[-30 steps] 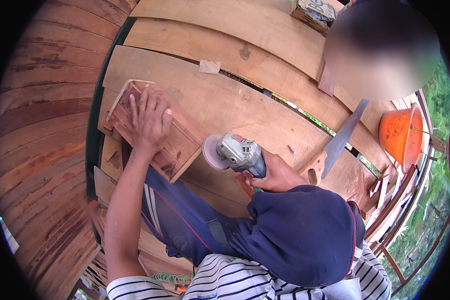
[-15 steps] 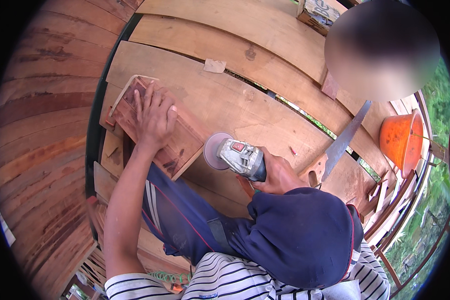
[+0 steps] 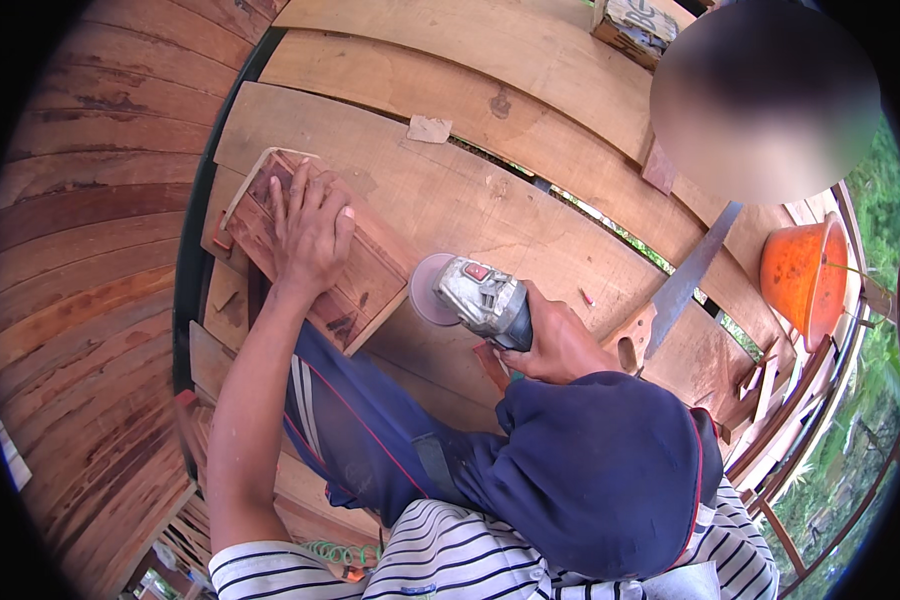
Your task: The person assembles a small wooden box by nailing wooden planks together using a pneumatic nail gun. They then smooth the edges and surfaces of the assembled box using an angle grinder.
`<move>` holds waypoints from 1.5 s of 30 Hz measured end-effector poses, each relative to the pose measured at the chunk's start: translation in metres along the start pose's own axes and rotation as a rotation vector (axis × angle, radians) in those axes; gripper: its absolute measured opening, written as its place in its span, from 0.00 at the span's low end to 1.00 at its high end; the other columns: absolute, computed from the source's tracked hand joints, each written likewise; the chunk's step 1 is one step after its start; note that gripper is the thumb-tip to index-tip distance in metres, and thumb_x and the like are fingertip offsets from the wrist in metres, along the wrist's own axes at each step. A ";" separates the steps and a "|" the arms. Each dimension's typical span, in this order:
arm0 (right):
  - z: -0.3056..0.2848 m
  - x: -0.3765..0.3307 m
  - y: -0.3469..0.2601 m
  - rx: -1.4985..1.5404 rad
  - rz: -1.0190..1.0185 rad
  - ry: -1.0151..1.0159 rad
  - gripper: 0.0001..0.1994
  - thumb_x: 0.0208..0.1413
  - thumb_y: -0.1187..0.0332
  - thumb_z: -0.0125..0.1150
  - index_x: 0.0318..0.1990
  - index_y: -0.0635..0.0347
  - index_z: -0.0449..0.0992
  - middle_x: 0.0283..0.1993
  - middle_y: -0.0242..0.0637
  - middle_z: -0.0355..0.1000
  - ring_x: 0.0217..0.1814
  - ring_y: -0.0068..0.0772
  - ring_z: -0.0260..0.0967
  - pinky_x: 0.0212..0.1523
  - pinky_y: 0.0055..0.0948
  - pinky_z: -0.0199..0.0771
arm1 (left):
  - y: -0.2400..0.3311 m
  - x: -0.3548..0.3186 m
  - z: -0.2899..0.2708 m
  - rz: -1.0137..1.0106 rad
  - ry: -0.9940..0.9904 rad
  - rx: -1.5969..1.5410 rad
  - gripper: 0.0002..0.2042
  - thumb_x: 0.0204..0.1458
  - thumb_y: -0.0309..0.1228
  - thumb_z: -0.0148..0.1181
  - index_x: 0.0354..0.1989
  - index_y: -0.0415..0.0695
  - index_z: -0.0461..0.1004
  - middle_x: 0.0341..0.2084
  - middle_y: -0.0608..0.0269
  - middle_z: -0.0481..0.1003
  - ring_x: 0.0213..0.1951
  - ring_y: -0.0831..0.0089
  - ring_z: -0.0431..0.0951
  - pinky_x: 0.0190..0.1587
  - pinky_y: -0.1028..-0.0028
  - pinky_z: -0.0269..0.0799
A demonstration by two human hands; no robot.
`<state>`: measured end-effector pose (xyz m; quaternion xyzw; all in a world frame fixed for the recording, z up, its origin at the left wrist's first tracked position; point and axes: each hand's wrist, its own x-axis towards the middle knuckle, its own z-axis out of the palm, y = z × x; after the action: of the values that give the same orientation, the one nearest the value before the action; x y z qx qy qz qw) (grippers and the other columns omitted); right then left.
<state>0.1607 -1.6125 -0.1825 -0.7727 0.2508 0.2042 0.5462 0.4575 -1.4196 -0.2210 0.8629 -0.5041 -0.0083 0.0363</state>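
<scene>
My left hand [image 3: 313, 233] lies on top of a reddish-brown wooden box [image 3: 368, 270], its fingers stretched out over the far part. The box sits slantwise on the plank surface, its near end by my leg. My right hand [image 3: 558, 340] is wrapped round the body of a grey angle grinder [image 3: 482, 298]. A round sanding disc [image 3: 433, 290] on the grinder is at the box's right end edge; whether they touch I cannot tell. Part of my right hand's grip is hidden under the tool.
A handsaw [image 3: 692, 285] with a wooden handle lies right of the grinder, near a small red stub [image 3: 587, 297]. Beyond it stands an orange bucket [image 3: 802, 277]. A paper scrap [image 3: 429, 129] rests by a gap between planks [image 3: 560, 120]. Another person [image 3: 765, 100] is at the upper right.
The grinder has tilted slightly and shifted a little up, with my right hand moving along. My left hand and the box stay almost in place.
</scene>
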 end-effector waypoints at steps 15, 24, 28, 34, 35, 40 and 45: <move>-0.024 -0.005 -0.029 -0.268 -0.066 -0.066 0.34 0.47 0.63 0.73 0.59 0.70 0.64 0.43 0.66 0.77 0.50 0.69 0.76 0.50 0.53 0.75 | 0.002 0.000 0.000 -0.010 0.028 -0.044 0.16 0.65 0.40 0.44 0.46 0.44 0.75 0.61 0.52 0.69 0.74 0.49 0.55 0.75 0.39 0.37; -0.018 -0.002 -0.024 -0.226 -0.077 -0.003 0.35 0.47 0.63 0.74 0.59 0.71 0.64 0.41 0.66 0.77 0.49 0.67 0.77 0.47 0.52 0.76 | 0.002 0.000 0.000 -0.018 0.026 -0.037 0.16 0.65 0.40 0.44 0.48 0.44 0.76 0.62 0.52 0.69 0.74 0.49 0.55 0.76 0.39 0.37; -0.014 -0.002 -0.010 -0.039 -0.046 0.029 0.34 0.46 0.63 0.74 0.59 0.70 0.67 0.41 0.63 0.78 0.48 0.62 0.79 0.50 0.46 0.76 | 0.003 0.002 -0.002 -0.026 0.018 -0.046 0.17 0.65 0.40 0.44 0.48 0.44 0.76 0.62 0.52 0.69 0.74 0.50 0.55 0.76 0.40 0.37; 0.004 0.011 0.033 0.179 -0.064 0.072 0.37 0.46 0.63 0.74 0.63 0.70 0.66 0.45 0.56 0.79 0.50 0.51 0.79 0.56 0.40 0.74 | 0.002 0.000 0.002 -0.033 0.006 -0.063 0.17 0.64 0.41 0.44 0.46 0.44 0.76 0.63 0.53 0.68 0.75 0.51 0.52 0.76 0.38 0.35; 0.004 0.011 0.035 0.174 -0.085 0.075 0.37 0.46 0.63 0.74 0.63 0.70 0.67 0.45 0.56 0.79 0.51 0.51 0.79 0.56 0.40 0.74 | 0.000 0.001 0.003 -0.029 0.006 -0.054 0.17 0.64 0.41 0.44 0.46 0.44 0.76 0.63 0.53 0.68 0.75 0.50 0.52 0.76 0.37 0.35; 0.006 0.002 0.016 0.234 -0.002 -0.038 0.37 0.47 0.65 0.74 0.64 0.70 0.66 0.47 0.52 0.78 0.51 0.44 0.78 0.57 0.36 0.73 | 0.001 0.001 0.001 -0.009 0.004 -0.051 0.16 0.64 0.40 0.45 0.46 0.43 0.76 0.63 0.52 0.68 0.75 0.48 0.52 0.76 0.37 0.35; 0.006 0.002 0.015 0.039 -0.060 -0.003 0.36 0.47 0.63 0.74 0.63 0.67 0.65 0.48 0.60 0.78 0.53 0.59 0.78 0.54 0.45 0.75 | -0.001 -0.001 0.001 0.008 0.034 -0.021 0.16 0.65 0.40 0.43 0.45 0.44 0.76 0.62 0.52 0.69 0.75 0.49 0.54 0.76 0.38 0.35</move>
<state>0.1526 -1.6117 -0.1971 -0.7689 0.2304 0.1839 0.5674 0.4578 -1.4182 -0.2225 0.8604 -0.5067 0.0012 0.0541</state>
